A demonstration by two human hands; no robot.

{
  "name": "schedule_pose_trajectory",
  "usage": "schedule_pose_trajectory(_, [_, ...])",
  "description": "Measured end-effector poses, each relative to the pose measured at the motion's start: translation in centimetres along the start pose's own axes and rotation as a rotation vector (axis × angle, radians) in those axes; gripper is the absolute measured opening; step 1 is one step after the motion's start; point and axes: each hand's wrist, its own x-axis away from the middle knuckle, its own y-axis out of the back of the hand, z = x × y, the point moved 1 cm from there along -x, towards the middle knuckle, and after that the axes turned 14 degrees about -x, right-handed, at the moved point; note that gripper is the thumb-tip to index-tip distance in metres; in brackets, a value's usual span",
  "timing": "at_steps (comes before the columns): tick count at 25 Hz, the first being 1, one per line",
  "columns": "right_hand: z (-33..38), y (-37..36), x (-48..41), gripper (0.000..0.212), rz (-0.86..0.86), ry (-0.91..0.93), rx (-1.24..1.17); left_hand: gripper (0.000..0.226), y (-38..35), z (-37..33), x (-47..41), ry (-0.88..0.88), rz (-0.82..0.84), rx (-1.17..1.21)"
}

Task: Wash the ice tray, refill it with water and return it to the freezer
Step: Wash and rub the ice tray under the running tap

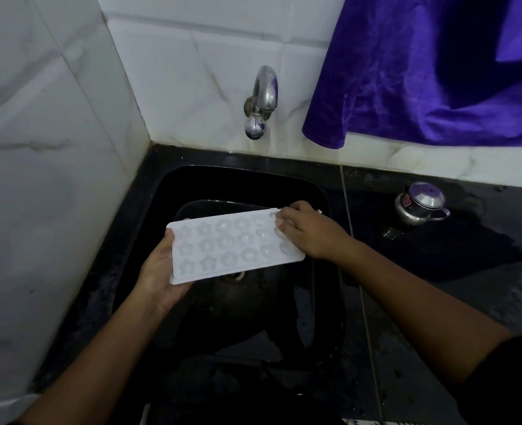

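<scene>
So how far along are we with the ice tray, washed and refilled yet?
Done: the ice tray is out of the freezer and over the black sink. In hand: the left hand grips its left end while the right hand rests on its right end. The tap shows no running water, so I cannot tell whether washing is finished. Left: refilling it and returning it to the freezer.

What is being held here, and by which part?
The white ice tray, over the sink: left hand cups its left short end, right hand grips its right end.
</scene>
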Motion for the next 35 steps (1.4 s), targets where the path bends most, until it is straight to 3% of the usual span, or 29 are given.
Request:
schedule_pose_trajectory(2, [0.2, 0.0, -0.1, 0.041, 0.002, 0.023, 0.076, 0.051, -0.3, 0.5, 0.2, -0.015, -0.002, -0.002])
schedule_pose_trajectory(6, [-0.2, 0.1, -0.6, 0.037, 0.063, 0.027, -0.094, 0.052, -0.3, 1.4, 0.8, -0.034, -0.014, 0.033])
schedule_pose_trajectory(10, [-0.4, -0.4, -0.7, 0.042, 0.022, 0.096, 0.218, 0.050, -0.3, 2.7, 1.0, -0.035, -0.048, 0.064])
schedule_pose_trajectory(14, [-1.5, -0.6, -0.5, 0.039, 0.101, 0.112, -0.016, 0.043, 0.2, 2.9, 1.4, -0.042, -0.082, 0.078])
schedule_pose_trajectory(17, [-1.5, -1.1, -0.6, 0.041, 0.046, 0.092, 0.118, 0.045, 0.1, 3.5, 1.4, -0.035, -0.092, 0.063])
schedule_pose_trajectory(21, [-1.7, -1.3, -0.3, 0.040, 0.095, 0.119, 0.001, 0.045, 0.1, 3.7, 1.4, -0.025, -0.103, 0.075])
schedule_pose_trajectory(25, [-1.5, -0.8, -0.1, 0.042, 0.043, 0.113, 0.158, 0.047, -0.3, 4.1, 1.6, -0.013, -0.099, 0.064])
schedule_pose_trajectory(30, [-1.6, -0.2, -0.5, 0.029, 0.111, 0.074, -0.069, 0.045, 0.0, 3.6, 1.3, -0.028, -0.088, 0.067])
schedule_pose_trajectory(33, [-0.7, 0.1, -0.4, 0.040, 0.034, 0.078, 0.328, 0.047, -0.3, 3.5, 1.0, -0.021, -0.054, 0.048])
schedule_pose_trajectory(35, [-0.4, -0.5, -0.5, 0.046, -0.020, 0.127, 0.388, 0.052, -0.4, 3.2, 0.7, -0.022, -0.051, 0.064])
